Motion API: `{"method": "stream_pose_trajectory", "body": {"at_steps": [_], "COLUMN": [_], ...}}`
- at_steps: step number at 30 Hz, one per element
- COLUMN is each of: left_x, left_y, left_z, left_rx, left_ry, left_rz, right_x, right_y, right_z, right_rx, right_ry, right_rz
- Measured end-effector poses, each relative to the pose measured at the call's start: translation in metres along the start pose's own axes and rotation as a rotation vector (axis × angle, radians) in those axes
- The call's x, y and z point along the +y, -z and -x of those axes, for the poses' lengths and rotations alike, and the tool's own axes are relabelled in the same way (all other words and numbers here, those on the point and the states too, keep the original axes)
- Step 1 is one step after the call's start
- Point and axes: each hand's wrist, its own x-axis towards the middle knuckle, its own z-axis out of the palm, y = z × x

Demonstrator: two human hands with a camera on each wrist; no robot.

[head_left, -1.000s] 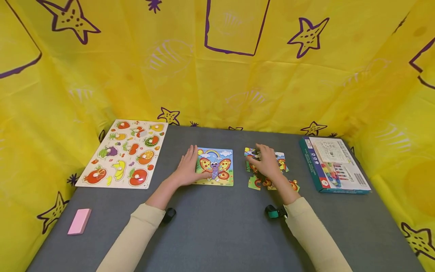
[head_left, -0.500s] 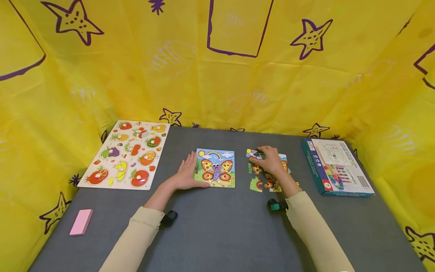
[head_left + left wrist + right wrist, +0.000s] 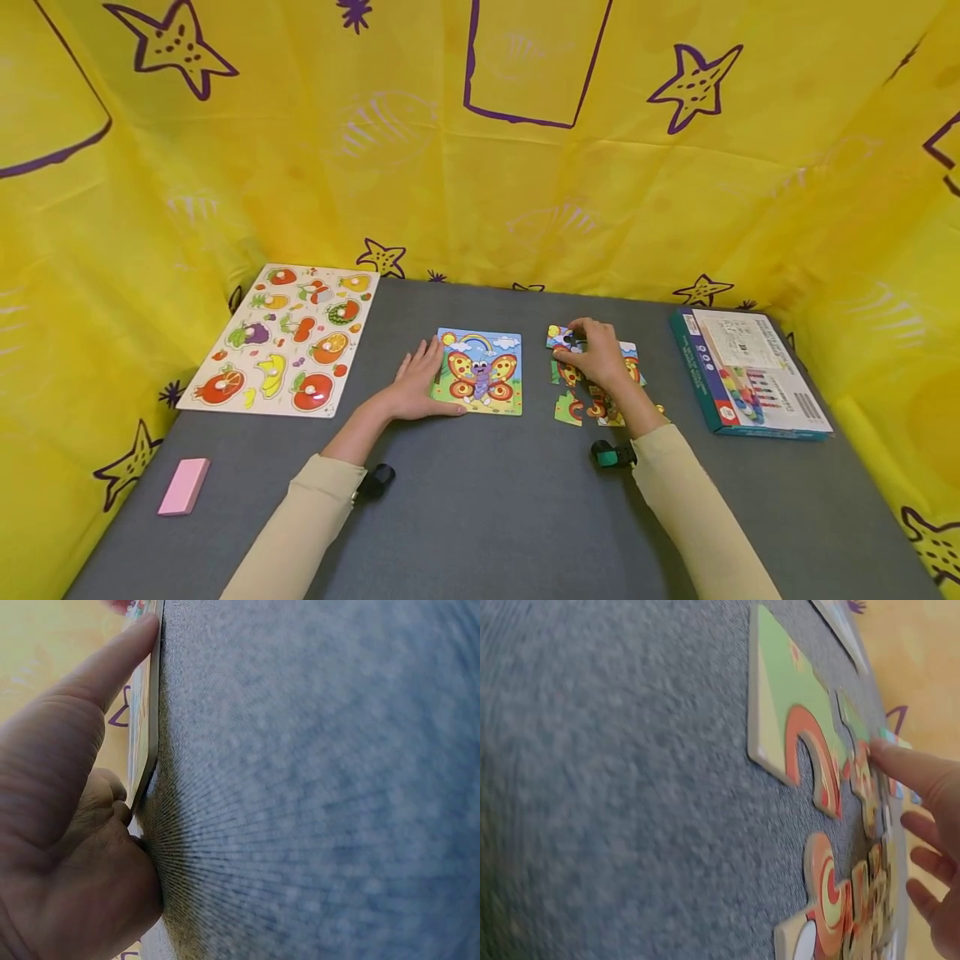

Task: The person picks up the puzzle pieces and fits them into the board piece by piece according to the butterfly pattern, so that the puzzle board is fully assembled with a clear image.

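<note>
Resting with thumb spread from fingers, the left hand (image 3: 415, 388) touches the butterfly board (image 3: 483, 379) below the frame's centre; at centre-right, the right hand (image 3: 602, 358) is over puzzle pieces (image 3: 566, 407), but whether it pinches one I cannot tell.

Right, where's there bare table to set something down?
Wide bare patches: the table between the sleeves, in front of the butterfly board; and in front of the box. A narrower strip runs between that board and the loose puzzle pieces. Crowded: around the right hand, over the pieces, and the left hand, against the board.
</note>
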Motion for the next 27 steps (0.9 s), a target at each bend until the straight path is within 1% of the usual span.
{"method": "stream_pose_trajectory", "body": {"at_steps": [5,7,9,11,14,16,17,21,27], "left_x": [0.000,-0.001,-0.001,-0.001,-0.002,-0.002,-0.002,-0.002,0.000], "left_y": [0.000,-0.001,-0.001,-0.001,-0.001,-0.001,-0.001,-0.001,0.000], "left_z": [-0.002,-0.003,-0.003,-0.003,-0.001,-0.001,-0.001,0.000,0.001], "left_rx": [-0.010,-0.012,-0.012,-0.005,0.003,0.002,0.000,-0.003,0.008], "left_ry": [0.015,0.012,0.010,0.007,0.009,0.017,0.020,0.030,0.007], "left_rz": [-0.019,-0.023,-0.021,-0.014,-0.007,-0.003,-0.003,-0.004,-0.004], "right_x": [-0.007,-0.013,-0.023,-0.035,-0.056,-0.070,-0.076,-0.098,-0.116], "right_y": [-0.005,-0.007,-0.011,-0.017,-0.030,-0.041,-0.047,-0.068,-0.092], "right_z": [-0.001,-0.002,-0.004,-0.007,-0.012,-0.016,-0.017,-0.022,-0.027], "right_rx": [0.038,0.076,0.093,0.084,0.027,-0.009,-0.024,-0.068,-0.080], "right_ry": [-0.001,-0.009,-0.032,-0.063,-0.118,-0.153,-0.167,-0.192,-0.160], "right_rz": [-0.130,-0.183,-0.250,-0.344,-0.480,-0.527,-0.530,-0.488,-0.417]}}
